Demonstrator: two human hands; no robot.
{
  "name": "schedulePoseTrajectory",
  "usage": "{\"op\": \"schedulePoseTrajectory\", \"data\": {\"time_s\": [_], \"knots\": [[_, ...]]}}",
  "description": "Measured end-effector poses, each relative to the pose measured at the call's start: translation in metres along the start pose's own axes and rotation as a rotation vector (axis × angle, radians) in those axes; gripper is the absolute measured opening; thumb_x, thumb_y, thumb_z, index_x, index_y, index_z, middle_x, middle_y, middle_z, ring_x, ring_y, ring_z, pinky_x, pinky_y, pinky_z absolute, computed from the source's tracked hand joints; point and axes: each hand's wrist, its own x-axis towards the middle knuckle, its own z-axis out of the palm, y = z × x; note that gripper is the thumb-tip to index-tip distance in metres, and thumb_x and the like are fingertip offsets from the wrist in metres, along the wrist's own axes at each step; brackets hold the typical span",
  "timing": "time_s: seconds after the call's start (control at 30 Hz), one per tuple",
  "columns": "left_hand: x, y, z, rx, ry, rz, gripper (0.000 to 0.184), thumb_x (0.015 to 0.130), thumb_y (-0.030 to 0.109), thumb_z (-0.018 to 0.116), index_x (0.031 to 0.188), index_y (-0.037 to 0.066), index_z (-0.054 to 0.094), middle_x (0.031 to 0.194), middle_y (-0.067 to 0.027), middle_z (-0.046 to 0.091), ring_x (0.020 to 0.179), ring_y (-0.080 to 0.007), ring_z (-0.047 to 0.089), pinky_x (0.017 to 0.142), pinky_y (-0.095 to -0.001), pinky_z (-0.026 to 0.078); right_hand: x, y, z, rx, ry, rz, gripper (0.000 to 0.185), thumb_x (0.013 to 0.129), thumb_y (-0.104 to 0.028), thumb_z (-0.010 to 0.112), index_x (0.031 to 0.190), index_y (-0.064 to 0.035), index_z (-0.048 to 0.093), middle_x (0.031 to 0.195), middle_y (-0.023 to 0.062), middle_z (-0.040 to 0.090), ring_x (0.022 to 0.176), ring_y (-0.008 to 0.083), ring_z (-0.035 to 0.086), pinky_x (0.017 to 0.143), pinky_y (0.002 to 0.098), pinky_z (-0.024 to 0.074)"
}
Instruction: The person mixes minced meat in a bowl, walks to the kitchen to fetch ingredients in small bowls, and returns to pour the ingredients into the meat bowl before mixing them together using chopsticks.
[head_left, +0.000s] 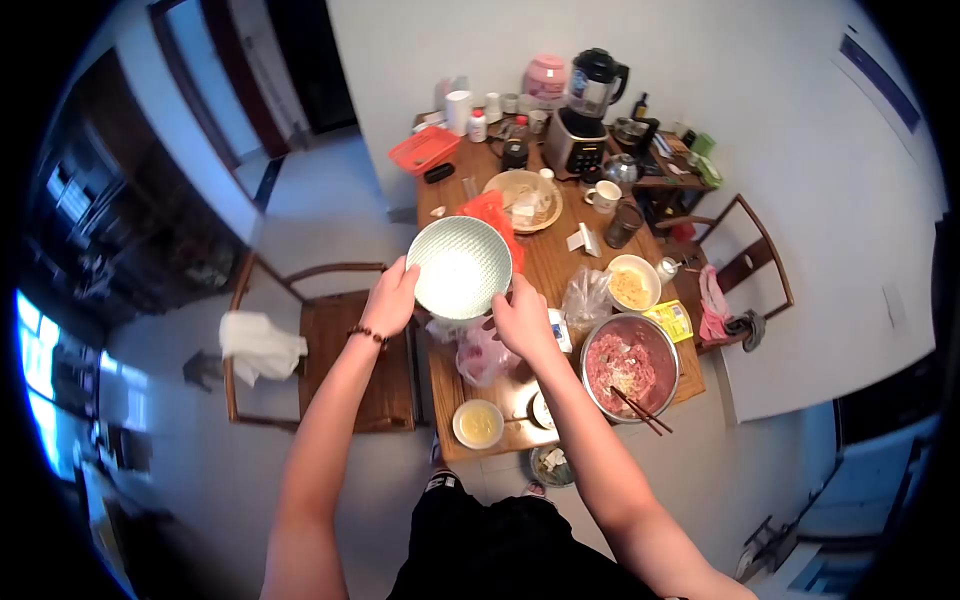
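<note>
A pale green textured bowl point(459, 268) is held up over the left side of the table, its bright inside facing me. My left hand point(392, 297) grips its left rim, thumb on top. At its lower right rim, my right hand point(521, 318) has its fingers closed on the edge. Beneath the bowl lie a red plastic bag point(490, 210) and a clear bag with something pinkish point(486, 357). Right of my right hand stands a steel bowl point(675, 372) of minced meat point(625, 368), with chopsticks point(641, 411) resting across its rim.
A small bowl of yellowish liquid point(478, 425) sits at the near table edge. Farther right are a bowl of yellow food point(630, 287), a yellow packet point(673, 321) and a mug point(604, 196). A blender point(590, 110) stands at the back. Wooden chairs point(360, 350) flank the table.
</note>
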Motion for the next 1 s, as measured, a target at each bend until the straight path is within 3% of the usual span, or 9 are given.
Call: {"op": "schedulePoseTrajectory", "data": {"time_s": [0.03, 0.13, 0.2, 0.3, 0.43, 0.53, 0.7, 0.83, 1.0], "knots": [[0.035, -0.005, 0.000, 0.044, -0.071, 0.010, 0.037, 0.105, 0.026, 0.048, 0.132, 0.003, 0.057, 0.117, -0.0273, 0.068, 0.114, -0.0470, 0.063, 0.098, -0.0499, 0.048, 0.016, 0.006, 0.008, -0.005, 0.041, 0.018, 0.033, 0.091, -0.014, 0.054, 0.114, 0.0092, 0.059, 0.090, 0.0348, 0.069, 0.092, 0.0477, 0.070, 0.083, 0.0546, 0.0530], [0.119, -0.024, 0.026, 0.196, -0.174, 0.169, 0.038, 0.104, 0.025, 0.048, 0.134, 0.004, 0.056, 0.119, -0.0279, 0.068, 0.115, -0.0477, 0.062, 0.098, -0.0509, 0.049, 0.063, 0.038, 0.033, 0.067, 0.195, 0.176, 0.036, 0.091, -0.016, 0.056, 0.116, 0.0096, 0.059, 0.099, 0.0371, 0.069, 0.098, 0.0493, 0.069, 0.088, 0.0547, 0.0525], [0.158, -0.035, 0.053, 0.230, -0.291, 0.160, 0.042, 0.100, 0.023, 0.052, 0.138, 0.006, 0.052, 0.122, -0.0291, 0.066, 0.118, -0.0487, 0.061, 0.100, -0.0531, 0.048, 0.084, 0.077, 0.047, -0.060, 0.364, 0.305, 0.043, 0.092, -0.022, 0.060, 0.119, 0.0103, 0.059, 0.106, 0.0379, 0.068, 0.105, 0.0508, 0.067, 0.094, 0.0539, 0.0507], [0.204, -0.077, 0.103, 0.342, -0.489, 0.160, 0.043, 0.096, 0.023, 0.054, 0.135, 0.006, 0.052, 0.126, -0.0284, 0.065, 0.118, -0.0480, 0.061, 0.100, -0.0535, 0.048, 0.097, 0.109, 0.050, -0.058, 0.425, 0.522, 0.056, 0.093, -0.033, 0.063, 0.127, 0.0113, 0.056, 0.114, 0.0385, 0.066, 0.113, 0.0509, 0.064, 0.101, 0.0528, 0.0480], [0.228, -0.121, 0.147, 0.377, -0.605, 0.194, 0.038, 0.093, 0.023, 0.060, 0.126, 0.005, 0.062, 0.118, -0.0259, 0.069, 0.113, -0.0441, 0.065, 0.098, -0.0502, 0.051, 0.098, 0.114, 0.059, -0.197, 0.472, 0.690, 0.071, 0.094, -0.046, 0.062, 0.133, 0.0127, 0.052, 0.120, 0.0385, 0.065, 0.118, 0.0506, 0.063, 0.104, 0.0514, 0.0467], [0.231, -0.133, 0.158, 0.470, -0.735, 0.179, 0.035, 0.092, 0.025, 0.064, 0.119, 0.003, 0.068, 0.115, -0.0249, 0.070, 0.111, -0.0427, 0.066, 0.098, -0.0489, 0.052, 0.102, 0.127, 0.062, -0.250, 0.373, 0.901, 0.086, 0.096, -0.063, 0.051, 0.135, 0.0134, 0.052, 0.127, 0.0367, 0.063, 0.124, 0.0466, 0.061, 0.107, 0.0508, 0.0455], [0.244, -0.173, 0.189, 0.564, -0.795, 0.225, 0.035, 0.088, 0.027, 0.067, 0.112, 0.002, 0.073, 0.108, -0.0247, 0.072, 0.107, -0.0417, 0.069, 0.096, -0.0484, 0.054, 0.110, 0.155, 0.070, -0.247, 0.356, 1.042, 0.086, 0.097, -0.066, 0.047, 0.133, 0.0114, 0.056, 0.129, 0.0341, 0.064, 0.125, 0.0445, 0.061, 0.107, 0.0507, 0.0452], [0.248, -0.185, 0.202, 0.647, -0.824, 0.232, 0.035, 0.088, 0.026, 0.069, 0.111, 0.000, 0.073, 0.109, -0.0264, 0.072, 0.107, -0.0422, 0.068, 0.095, -0.0484, 0.054, 0.110, 0.167, 0.072, -0.214, 0.341, 1.102, 0.092, 0.096, -0.072, 0.044, 0.133, 0.0102, 0.059, 0.133, 0.0325, 0.062, 0.128, 0.0441, 0.059, 0.107, 0.0494, 0.0455], [0.247, -0.195, 0.213, 0.684, -0.825, 0.203, 0.035, 0.089, 0.027, 0.070, 0.112, 0.001, 0.073, 0.109, -0.0268, 0.072, 0.109, -0.0417, 0.068, 0.096, -0.0484, 0.054, 0.113, 0.177, 0.070, -0.214, 0.325, 1.126, 0.088, 0.097, -0.070, 0.042, 0.134, 0.0073, 0.060, 0.134, 0.0302, 0.063, 0.129, 0.0430, 0.059, 0.108, 0.0499, 0.0441]]}}
